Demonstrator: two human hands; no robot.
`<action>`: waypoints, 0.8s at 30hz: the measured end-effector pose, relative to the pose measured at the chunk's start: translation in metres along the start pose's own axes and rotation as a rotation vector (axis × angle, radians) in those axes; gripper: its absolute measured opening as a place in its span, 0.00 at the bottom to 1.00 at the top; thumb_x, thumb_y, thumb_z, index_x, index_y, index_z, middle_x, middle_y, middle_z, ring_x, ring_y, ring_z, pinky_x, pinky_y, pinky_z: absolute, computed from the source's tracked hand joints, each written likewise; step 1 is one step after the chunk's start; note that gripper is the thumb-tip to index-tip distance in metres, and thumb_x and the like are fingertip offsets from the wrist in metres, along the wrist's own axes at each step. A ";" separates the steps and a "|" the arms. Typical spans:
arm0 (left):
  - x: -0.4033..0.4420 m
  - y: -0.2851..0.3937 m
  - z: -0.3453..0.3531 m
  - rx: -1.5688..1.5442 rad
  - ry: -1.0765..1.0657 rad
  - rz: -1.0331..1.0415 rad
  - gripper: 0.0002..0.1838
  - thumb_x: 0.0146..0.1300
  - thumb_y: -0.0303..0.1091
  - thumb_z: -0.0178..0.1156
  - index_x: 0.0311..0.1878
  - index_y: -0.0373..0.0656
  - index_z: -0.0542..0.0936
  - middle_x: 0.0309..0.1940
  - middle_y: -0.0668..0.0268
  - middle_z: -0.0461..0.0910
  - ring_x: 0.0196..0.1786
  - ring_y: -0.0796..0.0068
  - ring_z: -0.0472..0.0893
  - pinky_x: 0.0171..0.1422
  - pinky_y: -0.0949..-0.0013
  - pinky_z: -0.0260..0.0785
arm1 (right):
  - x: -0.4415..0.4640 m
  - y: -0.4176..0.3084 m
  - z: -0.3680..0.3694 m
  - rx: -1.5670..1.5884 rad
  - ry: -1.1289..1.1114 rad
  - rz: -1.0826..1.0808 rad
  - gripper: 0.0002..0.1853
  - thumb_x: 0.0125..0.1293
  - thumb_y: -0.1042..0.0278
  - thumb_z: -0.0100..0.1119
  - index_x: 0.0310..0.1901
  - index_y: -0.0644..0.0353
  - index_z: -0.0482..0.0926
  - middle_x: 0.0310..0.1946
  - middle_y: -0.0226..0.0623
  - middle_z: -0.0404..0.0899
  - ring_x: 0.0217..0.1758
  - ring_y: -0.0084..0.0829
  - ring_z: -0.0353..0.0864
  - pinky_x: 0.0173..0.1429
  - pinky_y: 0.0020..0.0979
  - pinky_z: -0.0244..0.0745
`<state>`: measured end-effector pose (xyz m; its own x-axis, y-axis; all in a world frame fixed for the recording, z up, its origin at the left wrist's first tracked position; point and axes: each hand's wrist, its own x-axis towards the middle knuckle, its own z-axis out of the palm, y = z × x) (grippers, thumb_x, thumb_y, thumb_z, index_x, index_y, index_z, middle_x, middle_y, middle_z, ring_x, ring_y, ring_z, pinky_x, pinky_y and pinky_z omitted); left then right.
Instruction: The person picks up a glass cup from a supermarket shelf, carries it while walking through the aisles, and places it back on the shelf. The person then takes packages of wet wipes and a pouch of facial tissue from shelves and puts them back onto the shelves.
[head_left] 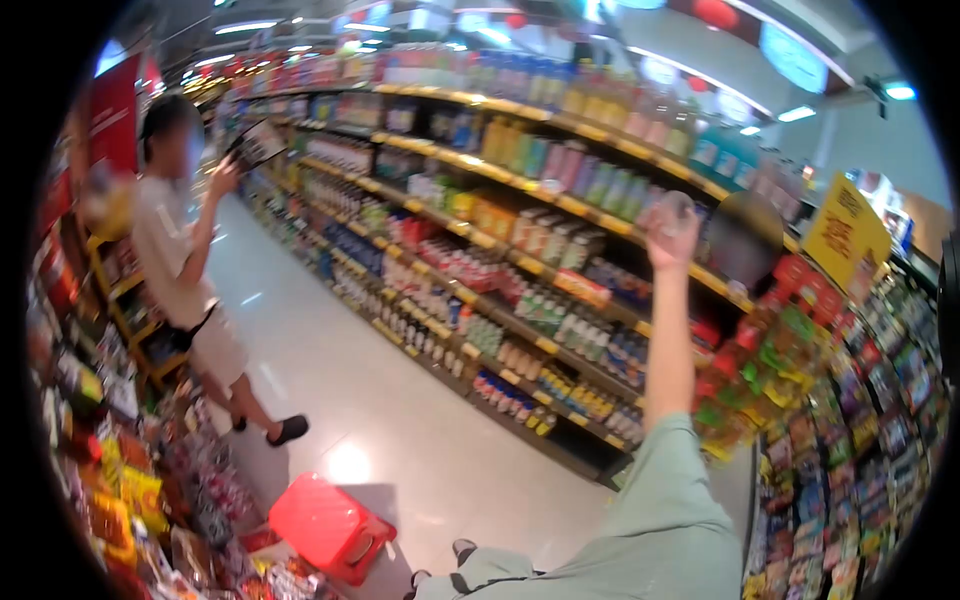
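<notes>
My right hand [674, 240] is raised at the end of an outstretched arm, in front of the upper shelves. Its fingers are curled around a small, clear, roundish thing [672, 207], too blurred to name. Behind the hand, a row of pastel bottles [605, 185] stands on a shelf. White and orange packs [555, 232] sit on the level below. My left hand is out of view. My light green sleeve [680, 460] and my shoes show at the bottom.
A red plastic stool [330, 525] stands on the pale floor [440, 470]. At the left, a person [175, 230] in light clothes holds up a dark device. Packaged goods fill the displays on both sides. A yellow sign [845, 235] stands above bagged snacks [770, 370] at the right.
</notes>
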<state>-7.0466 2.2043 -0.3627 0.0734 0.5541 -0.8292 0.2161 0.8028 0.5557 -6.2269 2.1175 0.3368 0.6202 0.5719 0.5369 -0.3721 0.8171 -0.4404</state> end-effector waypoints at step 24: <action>-0.036 -0.153 -0.067 -0.792 0.302 -0.090 0.06 0.61 0.25 0.42 0.31 0.49 0.62 0.16 0.68 0.60 0.11 0.74 0.58 0.12 0.68 0.46 | -0.226 0.380 -0.083 0.603 0.494 0.497 0.29 0.60 0.56 0.71 0.58 0.61 0.75 0.53 0.48 0.79 0.55 0.42 0.81 0.48 0.32 0.87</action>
<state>-7.1477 2.0766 -0.4135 -0.1988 0.4252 -0.8830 -0.5448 0.7010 0.4602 -6.4514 2.2931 -0.0111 0.4652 0.8842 -0.0421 -0.8852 0.4650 -0.0143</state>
